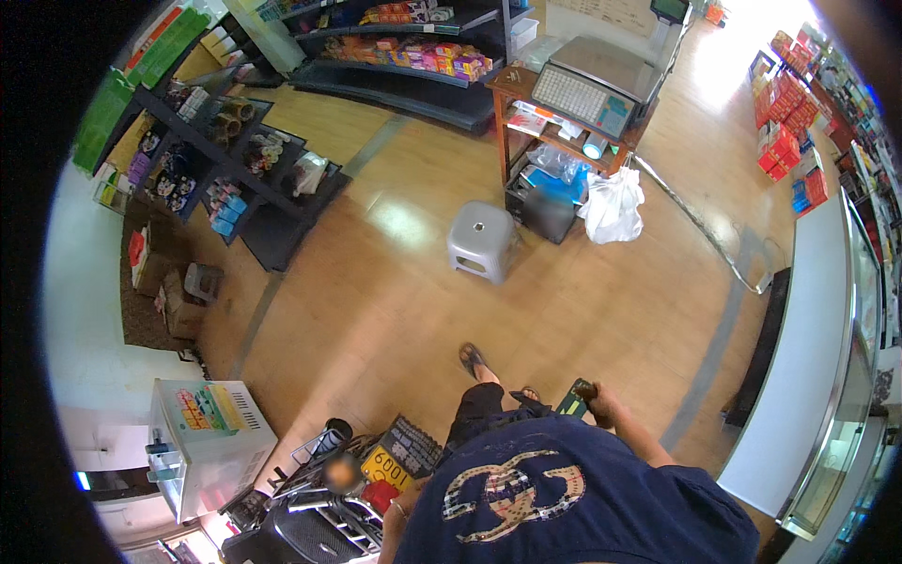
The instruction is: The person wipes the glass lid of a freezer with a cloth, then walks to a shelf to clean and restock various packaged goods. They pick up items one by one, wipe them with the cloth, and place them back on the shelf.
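Observation:
In the head view, my right hand (603, 405) is beside the front of my navy T-shirt, closed around a flat dark green object (575, 399) with lighter green marks. The shirt hem hides part of that object. My left hand (403, 502), with a bracelet at the wrist, is low at my other side, close to a red item (380, 495) at the rear of a parked motor scooter (320, 529). The shirt covers part of this hand, so its fingers cannot be made out. A yellow number plate (387, 467) is just beyond the red item.
Ahead stands a grey plastic stool (480, 225), near a wooden stand (502, 134) bearing a weighing scale (585, 99). A white bag (612, 206) hangs there. Dark shelves (394, 95) lie beyond. Left is a white cabinet (211, 437); right, a glass-fronted counter (789, 395) and red boxes (779, 148).

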`<move>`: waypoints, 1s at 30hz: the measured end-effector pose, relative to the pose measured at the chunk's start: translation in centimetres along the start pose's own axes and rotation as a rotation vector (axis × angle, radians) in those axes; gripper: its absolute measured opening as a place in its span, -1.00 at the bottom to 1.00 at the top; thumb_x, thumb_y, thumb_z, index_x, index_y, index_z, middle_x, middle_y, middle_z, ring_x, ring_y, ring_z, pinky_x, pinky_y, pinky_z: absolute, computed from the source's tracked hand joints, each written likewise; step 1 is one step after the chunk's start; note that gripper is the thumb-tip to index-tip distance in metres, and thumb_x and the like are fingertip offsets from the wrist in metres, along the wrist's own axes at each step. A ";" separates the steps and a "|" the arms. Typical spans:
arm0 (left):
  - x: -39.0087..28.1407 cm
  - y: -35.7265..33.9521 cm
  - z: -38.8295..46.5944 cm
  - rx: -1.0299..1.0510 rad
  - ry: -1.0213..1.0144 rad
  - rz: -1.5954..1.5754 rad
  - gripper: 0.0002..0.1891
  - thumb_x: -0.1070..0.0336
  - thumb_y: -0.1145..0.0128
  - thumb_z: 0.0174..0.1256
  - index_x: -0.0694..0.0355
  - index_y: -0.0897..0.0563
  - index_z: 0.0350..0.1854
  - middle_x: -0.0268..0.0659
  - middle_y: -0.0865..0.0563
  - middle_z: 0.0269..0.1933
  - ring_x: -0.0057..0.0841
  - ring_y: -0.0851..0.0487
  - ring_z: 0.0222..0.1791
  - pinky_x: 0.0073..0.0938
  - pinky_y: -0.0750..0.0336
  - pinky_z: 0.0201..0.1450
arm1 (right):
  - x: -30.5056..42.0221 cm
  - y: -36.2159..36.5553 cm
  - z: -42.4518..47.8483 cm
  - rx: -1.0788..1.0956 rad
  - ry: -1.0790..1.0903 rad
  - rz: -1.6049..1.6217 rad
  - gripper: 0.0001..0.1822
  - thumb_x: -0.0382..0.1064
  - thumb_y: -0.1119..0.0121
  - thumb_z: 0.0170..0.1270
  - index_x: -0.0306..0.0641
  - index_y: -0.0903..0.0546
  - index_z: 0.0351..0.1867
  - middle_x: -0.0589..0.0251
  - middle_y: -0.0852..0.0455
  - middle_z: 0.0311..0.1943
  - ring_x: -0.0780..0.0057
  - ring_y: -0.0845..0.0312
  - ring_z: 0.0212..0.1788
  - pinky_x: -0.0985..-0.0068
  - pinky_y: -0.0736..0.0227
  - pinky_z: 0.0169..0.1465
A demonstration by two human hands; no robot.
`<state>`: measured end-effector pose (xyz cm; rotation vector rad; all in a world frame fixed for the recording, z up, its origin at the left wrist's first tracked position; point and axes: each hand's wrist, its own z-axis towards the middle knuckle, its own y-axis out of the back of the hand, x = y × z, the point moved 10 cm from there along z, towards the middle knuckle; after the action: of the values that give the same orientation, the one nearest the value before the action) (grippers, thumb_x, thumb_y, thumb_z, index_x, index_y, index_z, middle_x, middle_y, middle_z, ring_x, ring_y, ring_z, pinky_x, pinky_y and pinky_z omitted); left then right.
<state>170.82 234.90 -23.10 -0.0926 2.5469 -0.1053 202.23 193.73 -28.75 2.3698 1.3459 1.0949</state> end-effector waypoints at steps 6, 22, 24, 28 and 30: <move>-13.0 4.9 5.4 -0.066 -0.263 0.124 -0.75 0.39 -0.13 0.30 0.31 -0.64 0.00 -0.30 -0.74 -0.12 -0.55 -0.63 -0.14 -0.49 -0.50 -0.05 | -5.7 -3.6 5.6 0.142 -0.129 -0.032 -0.54 -0.21 -0.31 0.07 -0.23 -0.57 0.05 -0.07 -0.69 -0.06 0.13 -0.60 0.06 0.26 -0.47 0.06; -39.0 21.2 10.9 -0.399 -0.700 0.308 -0.72 0.37 -0.21 0.15 0.31 -0.66 -0.08 -0.06 -0.73 -0.15 -0.23 -0.69 -0.11 -0.31 -0.51 -0.06 | 30.5 5.9 27.7 -0.169 0.178 -0.051 -0.33 -0.29 -0.20 0.09 -0.17 -0.33 0.30 -0.16 -0.57 0.09 -0.07 -0.46 0.18 0.22 -0.37 0.21; -39.6 23.0 12.0 -0.399 -0.698 0.297 -0.72 0.37 -0.21 0.14 0.30 -0.66 -0.08 -0.05 -0.73 -0.15 -0.22 -0.69 -0.11 -0.31 -0.51 -0.06 | 34.3 6.0 29.3 -0.154 0.205 -0.029 -0.32 -0.31 -0.21 0.06 -0.20 -0.33 0.30 -0.16 -0.57 0.09 -0.06 -0.46 0.18 0.23 -0.35 0.24; -40.1 26.3 14.8 -0.401 -0.691 0.290 -0.70 0.36 -0.23 0.13 0.29 -0.66 -0.06 -0.03 -0.73 -0.16 -0.21 -0.70 -0.12 -0.31 -0.53 -0.07 | 39.4 6.6 30.1 -0.188 0.334 -0.040 -0.38 -0.32 -0.15 0.05 -0.21 -0.39 0.25 -0.17 -0.61 0.03 -0.08 -0.50 0.13 0.22 -0.38 0.19; -39.4 27.9 15.4 -0.433 -0.675 0.261 -0.69 0.36 -0.23 0.12 0.28 -0.66 -0.06 -0.02 -0.73 -0.17 -0.20 -0.70 -0.13 -0.31 -0.53 -0.08 | 38.5 6.3 31.1 -0.135 0.270 0.013 -0.44 -0.26 -0.15 0.07 -0.27 -0.44 0.19 -0.20 -0.62 0.00 -0.07 -0.51 0.12 0.24 -0.38 0.19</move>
<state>210.85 265.35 -16.64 0.0355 1.8472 0.4984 239.68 226.69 -28.17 2.1977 1.2903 1.5038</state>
